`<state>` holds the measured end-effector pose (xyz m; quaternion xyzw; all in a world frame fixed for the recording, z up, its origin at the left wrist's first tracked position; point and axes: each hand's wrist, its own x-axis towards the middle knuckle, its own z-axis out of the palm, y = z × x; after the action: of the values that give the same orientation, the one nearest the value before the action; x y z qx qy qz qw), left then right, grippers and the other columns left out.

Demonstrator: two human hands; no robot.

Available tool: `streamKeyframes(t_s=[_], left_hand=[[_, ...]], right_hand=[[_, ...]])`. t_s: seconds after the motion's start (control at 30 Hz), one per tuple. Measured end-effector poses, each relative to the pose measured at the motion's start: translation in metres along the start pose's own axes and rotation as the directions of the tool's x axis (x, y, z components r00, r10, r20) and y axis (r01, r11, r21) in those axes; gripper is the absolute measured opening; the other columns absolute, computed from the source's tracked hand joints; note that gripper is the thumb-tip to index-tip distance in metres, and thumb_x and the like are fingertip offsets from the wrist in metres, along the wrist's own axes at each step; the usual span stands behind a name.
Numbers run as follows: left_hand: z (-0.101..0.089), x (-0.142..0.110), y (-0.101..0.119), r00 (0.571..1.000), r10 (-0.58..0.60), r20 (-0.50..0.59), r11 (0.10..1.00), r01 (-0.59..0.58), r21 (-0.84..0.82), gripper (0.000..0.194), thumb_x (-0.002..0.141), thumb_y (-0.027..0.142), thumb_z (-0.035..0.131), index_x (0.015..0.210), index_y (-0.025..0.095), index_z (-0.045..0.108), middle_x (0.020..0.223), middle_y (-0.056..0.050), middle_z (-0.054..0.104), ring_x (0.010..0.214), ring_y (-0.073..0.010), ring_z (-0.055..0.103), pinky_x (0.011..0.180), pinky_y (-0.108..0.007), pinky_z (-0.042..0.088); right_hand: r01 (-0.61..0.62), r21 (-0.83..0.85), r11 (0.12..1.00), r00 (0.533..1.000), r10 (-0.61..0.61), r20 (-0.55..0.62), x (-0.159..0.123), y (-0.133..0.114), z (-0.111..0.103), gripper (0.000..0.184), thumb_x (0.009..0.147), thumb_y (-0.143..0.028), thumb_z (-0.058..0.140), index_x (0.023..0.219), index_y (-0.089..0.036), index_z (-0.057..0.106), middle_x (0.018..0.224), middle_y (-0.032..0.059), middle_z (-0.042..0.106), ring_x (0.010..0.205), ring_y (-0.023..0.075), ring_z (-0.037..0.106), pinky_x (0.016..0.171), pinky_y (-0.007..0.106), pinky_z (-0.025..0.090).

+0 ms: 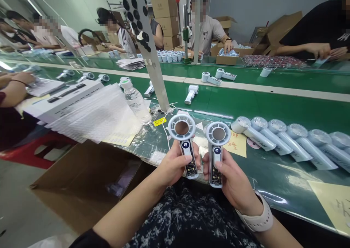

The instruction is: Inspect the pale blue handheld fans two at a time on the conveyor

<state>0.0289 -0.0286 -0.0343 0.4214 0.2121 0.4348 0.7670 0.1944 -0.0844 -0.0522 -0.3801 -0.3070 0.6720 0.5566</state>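
My left hand [177, 162] is closed around a light-blue handheld fan [188, 157], its thumb on the front panel. A second handheld fan [216, 160] of the same kind is gripped in my right hand [232, 173], the thumb likewise on its front. Both are upright and side by side, a small gap between them. Each has a round ring head, a lit display reading 20 and a clear handle with a circuit board showing. To the right, several wrapped fans [276, 131] lie in a leaning row on the green bench [262, 175].
A clear bottle [135, 102] and a stack of white plastic sleeves [95, 109] stand left. A metal post [154, 69] rises ahead. Behind it, a green conveyor [235, 98] carries loose fans [191, 94]. An open cardboard box [82, 178] sits below left. Several people work across the line.
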Motion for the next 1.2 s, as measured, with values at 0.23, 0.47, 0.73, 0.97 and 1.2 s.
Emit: streamKeyframes(t_s=[0.23,0.47,0.73,0.97,1.2], left_hand=[[-0.004,0.005,-0.006,0.993,0.000,-0.117,1.000,-0.001,-0.005,0.045,0.077,0.034,0.075,0.110,0.022,0.047,0.081,0.004,0.059,0.063,-0.0128,0.061,0.060,-0.028,0.053],[-0.004,0.004,-0.006,0.993,-0.013,-0.115,0.998,0.021,0.067,0.041,0.080,0.035,0.073,0.108,0.021,0.048,0.083,0.004,0.059,0.064,-0.0132,0.062,0.064,-0.030,0.054],[-0.004,0.002,-0.009,0.994,-0.018,-0.105,0.996,0.027,0.086,0.035,0.081,0.033,0.069,0.106,0.022,0.047,0.082,0.003,0.058,0.064,-0.0145,0.060,0.063,-0.032,0.050],[-0.007,0.003,-0.010,0.997,-0.004,-0.081,0.988,0.016,0.154,0.032,0.082,0.033,0.069,0.104,0.021,0.050,0.087,0.000,0.060,0.071,-0.0180,0.063,0.069,-0.036,0.050],[-0.007,0.000,-0.009,0.974,-0.055,-0.218,0.950,0.119,0.290,0.050,0.081,0.047,0.073,0.110,0.022,0.041,0.097,-0.005,0.070,0.060,-0.0174,0.066,0.055,-0.030,0.049]], right_hand=[[-0.032,-0.033,0.999,0.999,0.032,-0.018,-0.002,0.000,0.002,0.029,0.089,-0.049,0.066,0.094,-0.020,0.061,0.082,0.0014,0.064,0.061,0.0131,0.059,0.053,0.025,0.052],[0.001,-0.039,0.999,0.999,-0.002,-0.035,0.000,0.000,-0.006,0.024,0.090,-0.045,0.066,0.097,-0.022,0.063,0.088,0.0021,0.065,0.067,0.0144,0.060,0.058,0.026,0.055],[0.014,-0.021,1.000,0.999,-0.015,-0.031,-0.003,-0.001,-0.006,0.024,0.090,-0.042,0.066,0.100,-0.021,0.063,0.087,0.0028,0.066,0.064,0.0156,0.059,0.056,0.029,0.053],[0.032,-0.054,0.998,0.997,-0.035,-0.068,-0.001,-0.003,0.000,0.023,0.088,-0.042,0.067,0.098,-0.021,0.063,0.075,0.0018,0.064,0.055,0.0149,0.055,0.049,0.028,0.047],[-0.048,0.135,0.990,0.999,0.048,0.001,0.001,-0.003,-0.004,0.030,0.090,-0.050,0.062,0.097,-0.020,0.065,0.082,0.0056,0.071,0.052,0.0150,0.059,0.049,0.029,0.050]])
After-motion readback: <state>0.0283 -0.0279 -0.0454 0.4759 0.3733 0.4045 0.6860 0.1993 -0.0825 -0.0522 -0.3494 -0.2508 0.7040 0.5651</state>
